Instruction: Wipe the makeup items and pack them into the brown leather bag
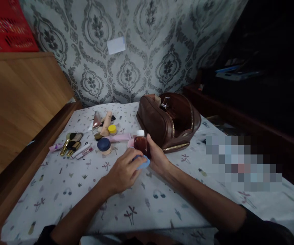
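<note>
My right hand (157, 156) is wrapped round a dark brown bottle (141, 144) with a white cap, held upright over the table. In front of it my left hand (126, 168) pinches a flat light blue piece (143, 162), a cloth or pad, against the lower part of the bottle. Just behind the bottle stands a brown toiletry bag (153, 117), its zip open. Inside the bag a bottle with a shiny top (165, 102) sticks up. Next to the brown bottle, on the left, lie a pink tube (120, 137) and a jar with a dark blue lid (104, 145).
Farther left are a beige tube (107, 123), a yellow-lidded pot (112, 129), gold-and-black cosmetics (71, 144) and lip tubes (81, 150). A patterned white cloth (85, 200) covers the table. Wooden furniture (21, 102) borders the left side. A pixelated patch hides the right side.
</note>
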Motion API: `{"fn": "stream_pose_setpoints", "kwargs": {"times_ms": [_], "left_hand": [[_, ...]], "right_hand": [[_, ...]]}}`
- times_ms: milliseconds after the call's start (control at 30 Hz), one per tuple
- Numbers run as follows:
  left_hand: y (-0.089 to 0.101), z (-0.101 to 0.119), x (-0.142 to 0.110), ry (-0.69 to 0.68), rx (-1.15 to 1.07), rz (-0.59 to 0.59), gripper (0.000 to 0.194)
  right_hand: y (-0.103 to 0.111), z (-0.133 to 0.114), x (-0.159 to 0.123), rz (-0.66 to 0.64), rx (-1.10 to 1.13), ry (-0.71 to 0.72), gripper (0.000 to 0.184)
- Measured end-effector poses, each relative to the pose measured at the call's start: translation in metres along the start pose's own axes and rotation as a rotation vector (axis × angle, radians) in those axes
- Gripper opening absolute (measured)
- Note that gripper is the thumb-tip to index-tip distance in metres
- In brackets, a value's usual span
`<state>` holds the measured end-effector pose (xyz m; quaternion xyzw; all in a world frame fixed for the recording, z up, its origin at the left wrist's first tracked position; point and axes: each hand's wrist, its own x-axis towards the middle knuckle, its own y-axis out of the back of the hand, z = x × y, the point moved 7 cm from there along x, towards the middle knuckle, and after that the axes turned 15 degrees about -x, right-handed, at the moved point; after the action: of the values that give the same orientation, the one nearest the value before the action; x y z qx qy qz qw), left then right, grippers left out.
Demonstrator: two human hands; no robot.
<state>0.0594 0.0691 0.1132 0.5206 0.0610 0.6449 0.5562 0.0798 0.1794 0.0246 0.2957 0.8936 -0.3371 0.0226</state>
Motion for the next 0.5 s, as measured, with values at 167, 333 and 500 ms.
{"fn": "stream_pose_setpoints", "kwargs": {"times_ms": [167, 333, 500], "left_hand": [[0.028, -0.017, 0.0, 0.125, -0.121, 0.306, 0.019], [0.038, -0.043, -0.008, 0.275, -0.106, 0.465, 0.019], [0.024, -0.033, -0.008, 0.171, -0.151, 0.346, 0.02]], "right_hand": [[-0.006, -0.003, -0.005, -0.034, -0.021, -0.028, 0.039], [-0.017, 0.002, -0.01, -0.104, -0.065, 0.004, 0.024], [-0.012, -0.001, -0.006, -0.1, -0.037, 0.019, 0.026]]}}
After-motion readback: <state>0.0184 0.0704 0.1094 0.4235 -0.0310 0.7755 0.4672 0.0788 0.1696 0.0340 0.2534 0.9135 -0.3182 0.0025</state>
